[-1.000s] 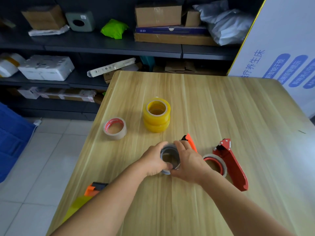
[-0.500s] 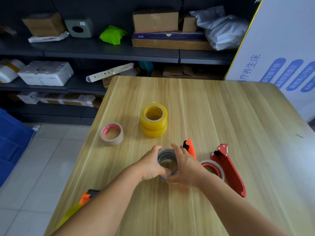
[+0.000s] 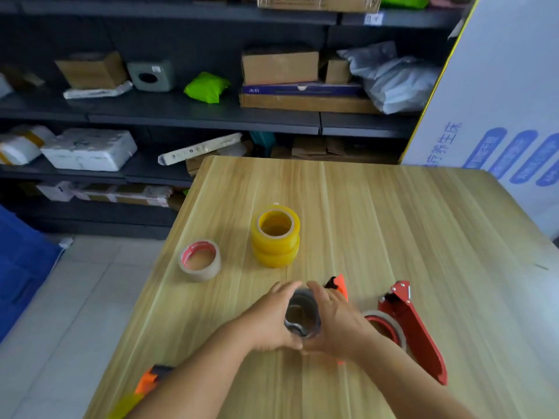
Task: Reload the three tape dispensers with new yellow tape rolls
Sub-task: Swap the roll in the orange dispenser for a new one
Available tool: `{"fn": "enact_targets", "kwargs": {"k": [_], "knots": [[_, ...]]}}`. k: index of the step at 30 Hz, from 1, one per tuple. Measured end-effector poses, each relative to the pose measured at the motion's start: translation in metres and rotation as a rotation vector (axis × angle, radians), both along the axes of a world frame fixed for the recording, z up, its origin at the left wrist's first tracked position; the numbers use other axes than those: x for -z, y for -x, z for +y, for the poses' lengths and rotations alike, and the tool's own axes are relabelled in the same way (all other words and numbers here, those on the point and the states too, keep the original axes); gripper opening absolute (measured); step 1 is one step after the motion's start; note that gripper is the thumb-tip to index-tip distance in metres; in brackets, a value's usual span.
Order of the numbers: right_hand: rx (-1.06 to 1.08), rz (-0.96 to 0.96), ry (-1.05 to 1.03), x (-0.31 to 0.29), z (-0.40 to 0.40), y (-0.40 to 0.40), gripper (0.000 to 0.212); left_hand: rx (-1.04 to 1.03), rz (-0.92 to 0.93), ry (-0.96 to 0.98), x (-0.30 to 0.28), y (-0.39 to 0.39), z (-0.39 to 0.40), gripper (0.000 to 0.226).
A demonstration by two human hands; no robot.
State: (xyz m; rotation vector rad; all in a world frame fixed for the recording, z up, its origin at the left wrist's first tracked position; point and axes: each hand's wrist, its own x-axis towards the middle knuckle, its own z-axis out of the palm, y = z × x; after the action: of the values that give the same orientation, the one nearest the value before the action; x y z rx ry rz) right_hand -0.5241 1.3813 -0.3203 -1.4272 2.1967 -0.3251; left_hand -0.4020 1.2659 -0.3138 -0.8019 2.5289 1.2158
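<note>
Low in the middle of the frame, the left hand [image 3: 269,322] and the right hand [image 3: 334,323] curl round a dark grey, nearly spent tape roll [image 3: 302,316] over the pale wooden worktop [image 3: 393,225]. An orange tape dispenser [image 3: 339,286] shows just behind the right hand. To its right lies a red metal tape dispenser [image 3: 414,325]. Above centre stand two stacked yellow tape rolls [image 3: 276,235], with a beige tape roll with a red core [image 3: 200,260] to their left. Another orange dispenser [image 3: 148,384] peeks out at lower left.

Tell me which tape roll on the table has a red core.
The brown tape roll lying alone, left of the stacked yellow tape rolls; its inner core is red, theirs yellow.
</note>
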Motion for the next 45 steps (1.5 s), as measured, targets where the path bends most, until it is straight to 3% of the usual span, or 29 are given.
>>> {"fn": "enact_targets", "kwargs": {"k": [3, 9, 15, 19, 23, 31, 39, 45], "knots": [[-0.063, 0.151, -0.014, 0.003, -0.002, 0.003, 0.111, -0.041, 0.022, 0.016, 0.002, 0.001, -0.002, 0.112], [-0.063, 0.106, -0.082, -0.001, -0.007, 0.004, 0.11, -0.042, 0.016, 0.007, 0.004, 0.0, -0.007, 0.092], [-0.058, 0.131, -0.085, 0.001, -0.014, 0.008, 0.115, -0.107, 0.016, -0.077, 0.002, 0.002, -0.014, 0.094], [0.003, 0.099, 0.022, 0.0, -0.015, 0.007, 0.091, -0.093, 0.065, -0.022, 0.0, 0.004, -0.016, 0.08], [-0.024, 0.134, 0.074, 0.001, -0.012, 0.01, 0.081, -0.093, 0.059, -0.062, 0.002, 0.002, -0.016, 0.084], [-0.037, 0.145, 0.011, 0.006, -0.007, 0.016, 0.085, -0.057, 0.028, -0.09, 0.002, 0.004, -0.016, 0.102], [0.048, 0.079, 0.049, 0.007, -0.009, 0.011, 0.089, -0.118, 0.031, -0.169, -0.006, -0.002, -0.018, 0.084], [0.096, 0.081, 0.014, 0.012, -0.01, 0.007, 0.072, -0.136, 0.052, -0.201, -0.014, 0.001, -0.023, 0.083]]}}
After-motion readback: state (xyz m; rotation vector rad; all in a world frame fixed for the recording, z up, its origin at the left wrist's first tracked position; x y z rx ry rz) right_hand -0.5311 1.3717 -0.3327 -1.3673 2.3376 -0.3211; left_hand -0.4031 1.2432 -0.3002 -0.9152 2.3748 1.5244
